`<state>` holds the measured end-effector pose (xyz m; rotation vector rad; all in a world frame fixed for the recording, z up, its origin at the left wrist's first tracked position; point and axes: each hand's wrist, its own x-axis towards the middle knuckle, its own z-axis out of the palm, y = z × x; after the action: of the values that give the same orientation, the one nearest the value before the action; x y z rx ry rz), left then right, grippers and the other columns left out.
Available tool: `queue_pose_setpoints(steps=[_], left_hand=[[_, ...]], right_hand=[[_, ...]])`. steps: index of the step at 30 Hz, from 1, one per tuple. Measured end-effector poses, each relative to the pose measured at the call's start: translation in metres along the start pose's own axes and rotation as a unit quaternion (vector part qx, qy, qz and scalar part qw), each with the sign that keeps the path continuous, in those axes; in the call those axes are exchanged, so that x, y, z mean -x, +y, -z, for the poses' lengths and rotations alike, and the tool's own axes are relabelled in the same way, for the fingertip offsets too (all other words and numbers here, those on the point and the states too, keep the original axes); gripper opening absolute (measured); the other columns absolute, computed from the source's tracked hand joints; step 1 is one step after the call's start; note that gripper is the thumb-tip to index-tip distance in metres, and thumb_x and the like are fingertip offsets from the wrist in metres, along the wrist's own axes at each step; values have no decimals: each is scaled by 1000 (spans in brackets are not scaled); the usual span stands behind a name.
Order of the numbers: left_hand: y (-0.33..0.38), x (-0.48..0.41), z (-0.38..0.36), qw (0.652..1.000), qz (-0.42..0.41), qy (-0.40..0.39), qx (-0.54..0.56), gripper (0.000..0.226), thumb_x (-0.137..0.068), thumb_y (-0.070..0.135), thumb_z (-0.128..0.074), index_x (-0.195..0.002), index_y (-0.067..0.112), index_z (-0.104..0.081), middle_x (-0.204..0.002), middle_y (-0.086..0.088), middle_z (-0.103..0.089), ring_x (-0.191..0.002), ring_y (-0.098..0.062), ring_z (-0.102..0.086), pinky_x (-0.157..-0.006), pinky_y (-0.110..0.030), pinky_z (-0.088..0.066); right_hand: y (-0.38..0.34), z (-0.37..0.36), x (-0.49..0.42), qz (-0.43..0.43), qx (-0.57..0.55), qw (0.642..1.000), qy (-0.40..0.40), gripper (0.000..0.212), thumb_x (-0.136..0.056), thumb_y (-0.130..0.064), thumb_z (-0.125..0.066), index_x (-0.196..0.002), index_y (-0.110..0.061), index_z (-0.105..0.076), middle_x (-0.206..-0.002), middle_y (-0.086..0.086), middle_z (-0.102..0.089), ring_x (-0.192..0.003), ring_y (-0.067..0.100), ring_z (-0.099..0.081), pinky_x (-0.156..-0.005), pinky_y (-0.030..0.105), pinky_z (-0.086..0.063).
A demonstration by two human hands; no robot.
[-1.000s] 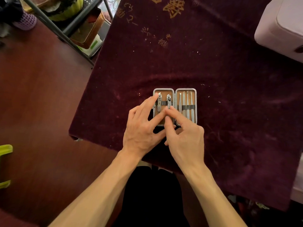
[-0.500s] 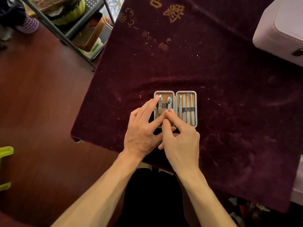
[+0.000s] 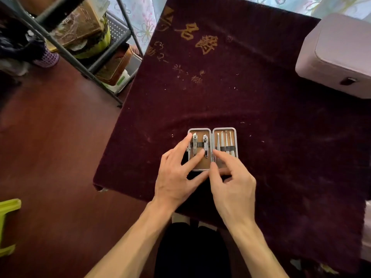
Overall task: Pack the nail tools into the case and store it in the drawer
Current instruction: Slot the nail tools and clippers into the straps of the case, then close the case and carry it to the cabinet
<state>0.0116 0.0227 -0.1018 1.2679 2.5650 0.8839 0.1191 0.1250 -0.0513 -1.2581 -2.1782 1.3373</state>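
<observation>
Two bare forearms enter from the bottom edge, no sleeves visible anywhere along them, no watch, bracelet or band at either wrist. Left hand (image 3: 176, 177): no rings on the fingers that show, nails short and unpainted. Right hand (image 3: 233, 188): likewise ringless, nails trimmed close, tendons and knuckles standing out along the back. No gloves, plasters or marks on either hand. Between the forearms, low in frame, a dark black garment (image 3: 192, 251) covers the lap, plain, no visible print or seam detail.
</observation>
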Motion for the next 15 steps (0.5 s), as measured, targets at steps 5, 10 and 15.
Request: queue_pose_setpoints(steps=[5,10,15], left_hand=[[12,1,13,989,112,-29,92,67,-88,51,-69,-147,22,-57,-163,0,-39,-148,-4,-34,-120,-19,-28],[21,-13,17,946,261,21,193,47,-96,32,-68,-142,31,-57,-117,23,-60,-110,4,-59,-94,-11,-51],[19,-30,17,913,340,27,225,26,-95,28,-71,-121,30,-71,-96,16,-69,-85,5,-64,-70,-7,-50]], right_hand=[[25,29,-13,-60,2,995,85,33,-100,-25,-72,-133,-31,-71,-116,-20,-63,-98,2,-64,-74,21,-52],[44,37,-28,-135,-20,989,57,38,-104,-35,-64,-142,-28,-67,-107,-17,-63,-98,0,-62,-74,14,-44],[50,36,-29,-136,-34,989,48,24,-103,-27,-67,-124,-32,-79,-103,-18,-68,-93,2,-65,-72,17,-44]])
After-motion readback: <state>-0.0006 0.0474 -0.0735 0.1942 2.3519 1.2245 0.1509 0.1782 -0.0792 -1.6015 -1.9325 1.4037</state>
